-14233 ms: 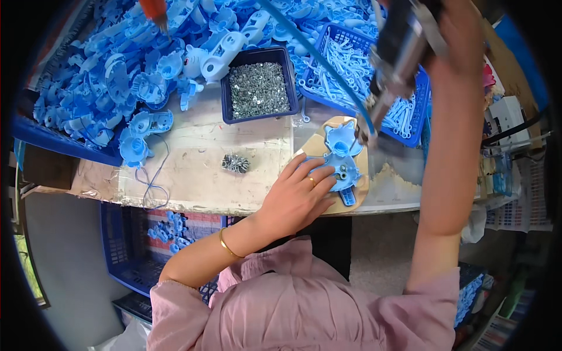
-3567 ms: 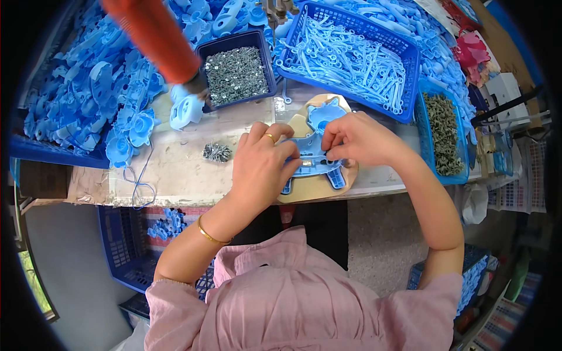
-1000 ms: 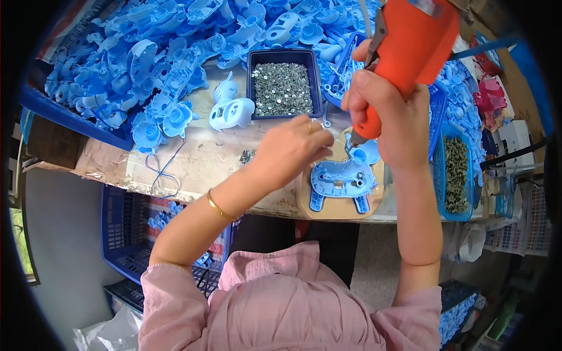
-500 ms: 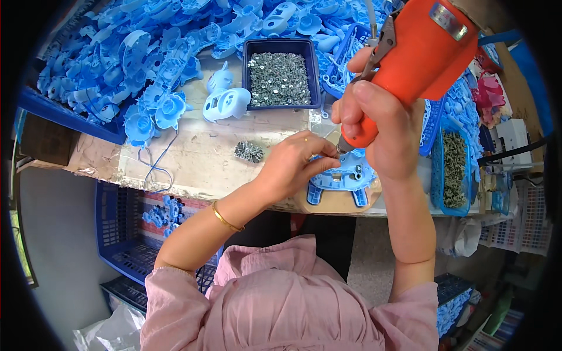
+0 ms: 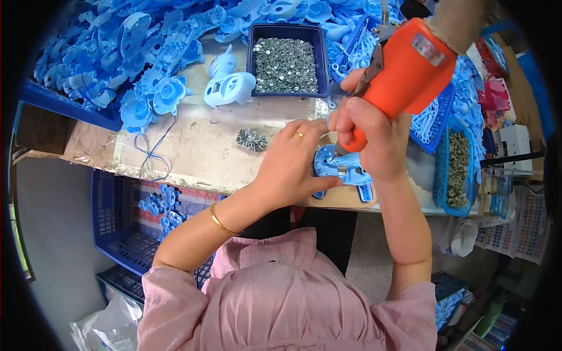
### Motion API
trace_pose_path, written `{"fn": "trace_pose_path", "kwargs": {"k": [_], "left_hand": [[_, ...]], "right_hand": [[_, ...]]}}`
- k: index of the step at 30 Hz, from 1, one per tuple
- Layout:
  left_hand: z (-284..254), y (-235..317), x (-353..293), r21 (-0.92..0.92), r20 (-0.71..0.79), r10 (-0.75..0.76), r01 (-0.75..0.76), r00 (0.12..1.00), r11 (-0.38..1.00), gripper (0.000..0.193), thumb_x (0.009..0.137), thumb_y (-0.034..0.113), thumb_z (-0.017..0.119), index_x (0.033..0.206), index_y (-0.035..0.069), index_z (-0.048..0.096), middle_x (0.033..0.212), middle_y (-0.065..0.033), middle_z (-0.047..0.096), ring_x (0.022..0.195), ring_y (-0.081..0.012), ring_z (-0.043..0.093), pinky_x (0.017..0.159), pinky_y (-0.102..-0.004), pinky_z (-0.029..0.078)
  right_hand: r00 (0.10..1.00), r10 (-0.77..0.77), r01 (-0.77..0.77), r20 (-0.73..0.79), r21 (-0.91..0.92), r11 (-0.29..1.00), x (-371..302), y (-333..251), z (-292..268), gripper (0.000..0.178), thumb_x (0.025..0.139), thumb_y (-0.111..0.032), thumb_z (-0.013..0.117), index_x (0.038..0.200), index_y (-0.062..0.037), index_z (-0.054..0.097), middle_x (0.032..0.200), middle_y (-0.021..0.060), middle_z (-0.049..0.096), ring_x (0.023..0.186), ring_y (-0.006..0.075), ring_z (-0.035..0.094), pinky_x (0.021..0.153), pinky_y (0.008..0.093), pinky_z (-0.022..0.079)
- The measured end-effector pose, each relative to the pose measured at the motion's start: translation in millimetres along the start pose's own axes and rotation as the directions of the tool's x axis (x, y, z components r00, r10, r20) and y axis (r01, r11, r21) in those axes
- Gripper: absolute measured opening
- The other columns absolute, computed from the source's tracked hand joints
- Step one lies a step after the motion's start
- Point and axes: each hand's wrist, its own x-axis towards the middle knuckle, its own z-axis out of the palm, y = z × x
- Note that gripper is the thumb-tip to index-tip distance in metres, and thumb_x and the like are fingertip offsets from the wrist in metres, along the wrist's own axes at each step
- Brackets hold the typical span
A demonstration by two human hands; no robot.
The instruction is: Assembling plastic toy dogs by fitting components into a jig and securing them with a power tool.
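My right hand (image 5: 377, 134) is wrapped around an orange power screwdriver (image 5: 404, 70) that slants down to the left. Its tip meets the upper part of a light blue plastic piece (image 5: 351, 174) with two short legs. That piece lies on a tan board (image 5: 336, 200) at the table's near edge. Around its left side rests my left hand (image 5: 293, 155), fingers along the far side and thumb across the near side, holding it. Whether a screw sits under the tip is too small to tell. Left of my left hand lies a small cluster of screws (image 5: 252, 140).
A dark blue tray of small metal parts (image 5: 285, 65) stands beyond my hands. Blue plastic parts (image 5: 152, 64) are heaped at the far left. At the right are a basket of screws (image 5: 458, 169) and a basket of thin blue pieces (image 5: 430, 120). A blue crate (image 5: 117, 234) sits below the table.
My left fingers, earlier pinched close to the screwdriver tip, have spread around the blue piece's left side. The screwdriver has shifted slightly left and down, its tip now at the piece.
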Motion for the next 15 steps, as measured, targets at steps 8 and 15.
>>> {"fn": "trace_pose_path", "kwargs": {"k": [8, 15], "left_hand": [[8.2, -0.8, -6.2, -0.017, 0.004, -0.025, 0.025, 1.0, 1.0, 0.078, 0.065, 0.03, 0.088, 0.127, 0.001, 0.051, 0.131, -0.0147, 0.057, 0.123, -0.0377, 0.05, 0.104, -0.047, 0.04], [11.5, -0.5, -7.8, 0.021, -0.022, -0.013, 0.013, 1.0, 1.0, 0.079, 0.063, 0.028, 0.088, 0.127, 0.002, 0.05, 0.128, -0.0147, 0.057, 0.122, -0.0371, 0.05, 0.103, -0.0467, 0.04]], "right_hand": [[0.999, 0.017, -0.018, -0.041, -0.03, 0.999, -6.6, 8.6, 0.0, 0.027, 0.087, -0.011, 0.057, 0.11, 0.0041, 0.053, 0.064, 0.0069, 0.056, 0.051, 0.0132, 0.05, 0.06, 0.0327, 0.05], [0.999, -0.035, 0.034, -0.019, -0.03, 0.999, -8.3, 12.2, -0.2, 0.02, 0.088, -0.009, 0.057, 0.103, 0.0022, 0.053, 0.064, 0.0065, 0.056, 0.05, 0.0123, 0.049, 0.056, 0.0315, 0.049]]}}
